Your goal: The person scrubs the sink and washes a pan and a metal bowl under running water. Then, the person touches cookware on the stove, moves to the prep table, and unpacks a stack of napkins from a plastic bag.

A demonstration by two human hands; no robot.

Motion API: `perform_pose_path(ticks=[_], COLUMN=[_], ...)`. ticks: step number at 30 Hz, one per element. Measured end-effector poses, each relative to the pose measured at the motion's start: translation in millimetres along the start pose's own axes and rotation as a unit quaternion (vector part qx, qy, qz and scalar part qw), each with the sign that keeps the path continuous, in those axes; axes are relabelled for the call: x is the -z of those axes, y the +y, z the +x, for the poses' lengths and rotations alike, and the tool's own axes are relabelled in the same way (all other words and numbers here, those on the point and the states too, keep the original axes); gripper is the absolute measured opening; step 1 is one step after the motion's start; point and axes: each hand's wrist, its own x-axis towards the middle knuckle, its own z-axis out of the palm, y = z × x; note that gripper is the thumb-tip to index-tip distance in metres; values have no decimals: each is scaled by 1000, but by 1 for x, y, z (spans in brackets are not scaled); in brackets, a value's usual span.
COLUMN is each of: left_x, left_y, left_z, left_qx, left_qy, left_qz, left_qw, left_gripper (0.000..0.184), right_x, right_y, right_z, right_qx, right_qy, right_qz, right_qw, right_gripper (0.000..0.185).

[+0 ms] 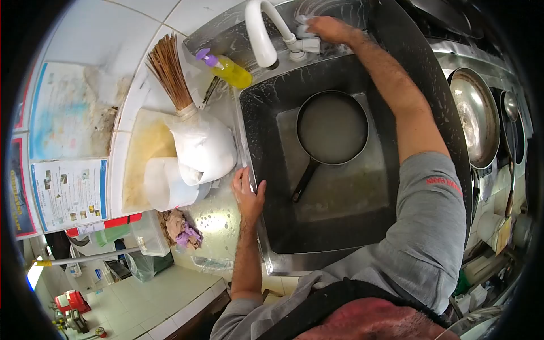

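My right hand [331,29] reaches past the tap to the metal ledge behind the sink. Its fingers are closed on a whitish wad [304,25]; I cannot tell whether it is a cloth or a sponge. Soapy streaks [340,8] mark the ledge around it. My left hand [247,195] lies on the sink's left rim, fingers stretched and thumb apart, holding nothing. In the dark sink [317,238] sits a black frying pan [332,127] with cloudy liquid in it, its handle pointing toward me. The white tap [262,34] stands just left of my right hand.
Left of the sink are a yellow soap bottle [232,72] with a purple pump, a stick brush [170,73] in a white jug [207,147], and a crumpled purple rag [187,235]. To the right, a large metal pan [475,116] and a ladle [510,106] lie over the stove.
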Motion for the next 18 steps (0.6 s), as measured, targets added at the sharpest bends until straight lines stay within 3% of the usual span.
perform_pose_path(ticks=[1, 2, 4, 5, 7, 8, 9, 11, 12, 14, 15, 18], left_x=[-1, -2, 0, 1, -2, -4, -6, -4, -2, -3, -5, -5], left_y=[-2, -3, 3, 3, 0, 1, 1, -2, -1, -5, -6, 1], left_z=[0, 1, 3, 5, 7, 5, 4, 4, 4, 6, 6, 9], left_qx=[3, 8, 13, 17, 19, 15, 15, 6, 9, -2, -8, 11], left_qy=[3, 8, 3, -6, 5, 12, 4, 10, 11, 21, 23, 27], left_qz=[-8, -17, -14, -7, 1, 4, 1, -6, -7, -3, 1, 1], left_qw=[1000, 1000, 1000, 1000, 1000, 1000, 1000, 1000, 1000, 1000, 1000, 1000], left_gripper=[60, 59, 59, 59, 58, 58, 58, 56, 55, 54, 54, 54], right_x=[8, 11, 8, 5, 24, 7, 7, 16, 7, -13, -2, 45], right_y=[4, 3, -5, -4, -28, -15, -14, -11, 1, 35, 30, -1], right_z=[-3, -9, -24, -14, 10, 28, 27, 25, 10, -54, -52, -66], right_qx=[-36, -31, 8, 14, -86, 9, 4, 42, -201, -222, -219, -303], right_qy=[-84, -82, 115, 118, 187, 218, 212, 91, -60, 82, 82, 208], right_qz=[-6, -10, -52, -51, 34, 23, 22, 10, 192, 165, 163, 439], right_qw=[996, 996, 992, 992, 978, 976, 977, 995, 959, 957, 959, 820], right_gripper=[35, 35, 36, 36, 37, 38, 38, 38, 31, 27, 27, 23])
